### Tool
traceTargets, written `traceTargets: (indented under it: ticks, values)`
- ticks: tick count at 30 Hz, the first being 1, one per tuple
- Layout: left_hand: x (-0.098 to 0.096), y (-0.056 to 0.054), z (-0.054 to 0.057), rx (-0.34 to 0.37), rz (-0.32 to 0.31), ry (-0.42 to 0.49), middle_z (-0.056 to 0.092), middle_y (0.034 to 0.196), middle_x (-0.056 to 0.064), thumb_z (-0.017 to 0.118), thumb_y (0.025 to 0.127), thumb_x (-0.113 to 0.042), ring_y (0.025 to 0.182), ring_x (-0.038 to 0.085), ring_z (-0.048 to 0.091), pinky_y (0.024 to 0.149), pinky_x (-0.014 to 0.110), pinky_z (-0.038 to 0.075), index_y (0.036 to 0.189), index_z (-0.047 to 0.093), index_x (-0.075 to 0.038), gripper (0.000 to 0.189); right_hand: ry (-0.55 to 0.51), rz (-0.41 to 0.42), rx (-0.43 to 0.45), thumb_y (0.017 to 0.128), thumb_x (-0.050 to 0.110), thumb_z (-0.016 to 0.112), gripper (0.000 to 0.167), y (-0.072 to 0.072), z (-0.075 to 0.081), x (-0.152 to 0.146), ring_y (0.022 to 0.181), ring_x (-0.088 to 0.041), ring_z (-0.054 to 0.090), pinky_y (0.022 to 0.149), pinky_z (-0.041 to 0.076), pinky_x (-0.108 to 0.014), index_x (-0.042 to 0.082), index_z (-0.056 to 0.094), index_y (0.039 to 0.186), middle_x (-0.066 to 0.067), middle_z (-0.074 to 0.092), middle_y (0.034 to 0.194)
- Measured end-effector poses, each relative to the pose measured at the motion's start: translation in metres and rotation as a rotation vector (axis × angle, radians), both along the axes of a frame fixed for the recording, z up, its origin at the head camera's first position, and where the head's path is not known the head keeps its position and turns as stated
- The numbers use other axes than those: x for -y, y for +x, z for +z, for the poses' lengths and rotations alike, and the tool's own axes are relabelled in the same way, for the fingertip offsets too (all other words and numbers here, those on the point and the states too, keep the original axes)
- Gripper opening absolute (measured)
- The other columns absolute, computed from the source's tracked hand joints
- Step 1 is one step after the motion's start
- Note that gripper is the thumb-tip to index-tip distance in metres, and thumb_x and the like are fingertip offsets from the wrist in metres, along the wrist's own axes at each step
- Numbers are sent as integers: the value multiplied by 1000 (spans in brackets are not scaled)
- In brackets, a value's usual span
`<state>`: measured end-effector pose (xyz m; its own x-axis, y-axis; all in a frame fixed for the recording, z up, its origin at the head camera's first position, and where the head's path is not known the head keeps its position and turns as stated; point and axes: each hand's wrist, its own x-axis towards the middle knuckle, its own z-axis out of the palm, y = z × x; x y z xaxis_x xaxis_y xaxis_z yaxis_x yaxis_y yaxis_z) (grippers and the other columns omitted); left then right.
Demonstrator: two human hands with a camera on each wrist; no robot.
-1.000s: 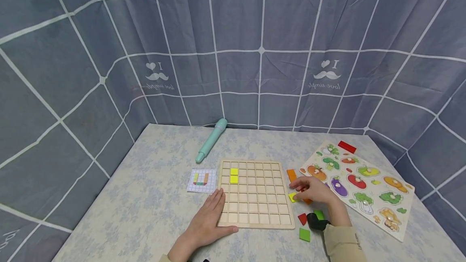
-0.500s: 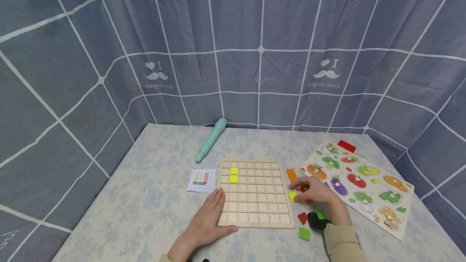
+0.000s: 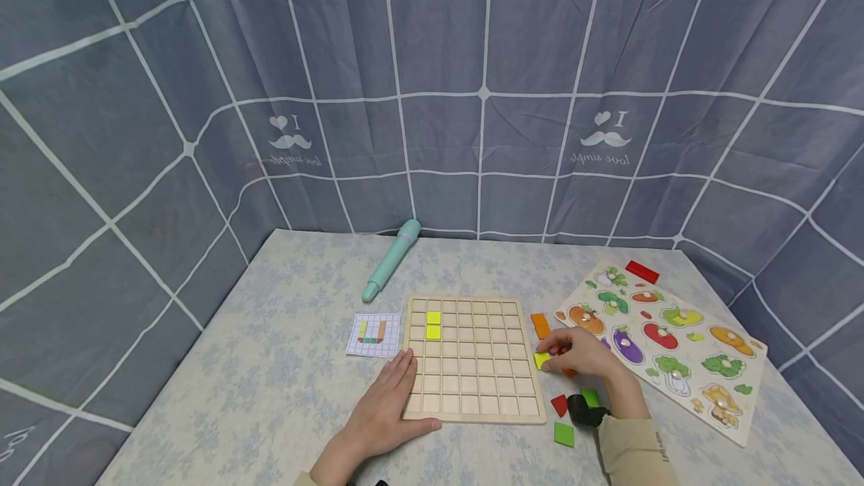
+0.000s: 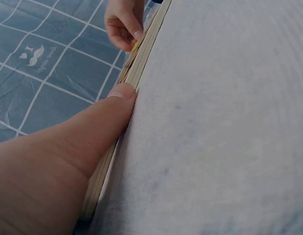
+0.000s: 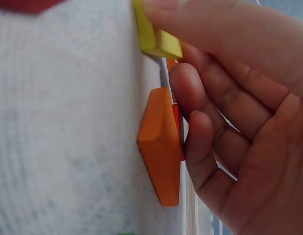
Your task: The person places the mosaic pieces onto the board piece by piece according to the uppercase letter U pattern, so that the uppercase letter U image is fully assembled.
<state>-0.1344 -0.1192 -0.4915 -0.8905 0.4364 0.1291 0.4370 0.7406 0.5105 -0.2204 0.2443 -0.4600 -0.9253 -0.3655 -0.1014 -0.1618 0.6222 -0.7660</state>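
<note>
My right hand [image 3: 586,357] pinches a yellow square tile [image 5: 163,45] between thumb and fingers, beside the right edge of the wooden grid board [image 3: 483,367]. In the right wrist view the tile tilts up at one edge, close over the table, with the other fingers loosely curled behind it. An orange block [image 5: 160,147] lies just below those fingers, partly covering a red piece. Flat against the board's lower left corner rests my left hand [image 3: 379,412], fingers straight, thumb [image 4: 104,115] along the near edge. Two yellow tiles [image 3: 434,325] sit in the board's second column.
A pattern card [image 3: 374,335] lies left of the board, with a teal pen-shaped stick [image 3: 391,261] behind it. Right of the board are an orange piece [image 3: 539,325], a red piece [image 3: 559,404] and a green square [image 3: 564,434]. A vegetable puzzle board [image 3: 675,347] lies farther right.
My right hand has shifted very slightly left toward the board with the yellow tile. The left hand stays in place on the board.
</note>
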Motion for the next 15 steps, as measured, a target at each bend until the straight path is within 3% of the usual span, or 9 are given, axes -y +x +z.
traceTargets:
  ticks: [9,15]
  values:
    - [0,0,-1,-11,1,14,21,152,20,55,83,-62,141,29,15,112,46,20,143,28,9,97,28,-75,-22,74,13,80,20,-1,1,4,70,-18,49,58,44,-26,8,67,88,-1,55,76]
    - [-1,0,-1,-23,7,14,22,152,19,56,83,-62,141,29,16,111,47,21,143,29,8,97,-35,-134,-31,78,11,76,18,1,10,6,73,-18,54,60,48,-28,5,66,92,-3,59,80]
